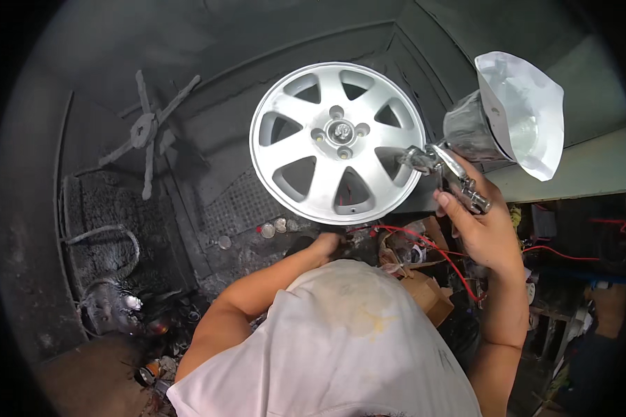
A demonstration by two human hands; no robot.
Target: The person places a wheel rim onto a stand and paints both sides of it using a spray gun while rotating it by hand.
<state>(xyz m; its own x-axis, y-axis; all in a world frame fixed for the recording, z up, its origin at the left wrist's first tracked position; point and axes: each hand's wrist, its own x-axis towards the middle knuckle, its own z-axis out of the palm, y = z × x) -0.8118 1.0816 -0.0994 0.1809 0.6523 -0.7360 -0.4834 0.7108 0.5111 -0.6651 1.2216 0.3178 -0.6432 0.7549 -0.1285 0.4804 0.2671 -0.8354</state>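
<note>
Silver alloy wheel [337, 142] with seven spokes, at upper centre of the frame, face turned up toward the camera, round hub cap and bolt holes at its middle. Right hand [481, 226] at centre right, fingers clenched around the grip of a metal spray gun [446, 169], nozzle pointed left and almost touching the wheel's right rim. Above the gun, a metal paint cup [474, 128] lined with a white paper or plastic cone [525, 111], tilted toward the upper right. Left hand [325, 243] just below the wheel's lower edge, at centre frame, mostly hidden behind a white shirt [341, 340] filling the lower centre; impossible to tell whether released or grasping anything. Red hose or wire [431, 247] looping between the two hands, under the wheel. Dark, paint-crusted booth walls [188, 42] all around. Grey cross-shaped stand [146, 128], coated in overspray, at upper left, well apart from the wheel. Small round caps [275, 226] lying on a mesh ledge just below and left of the wheel. Brown cardboard box [428, 295] at lower right of centre, near the right forearm.
</note>
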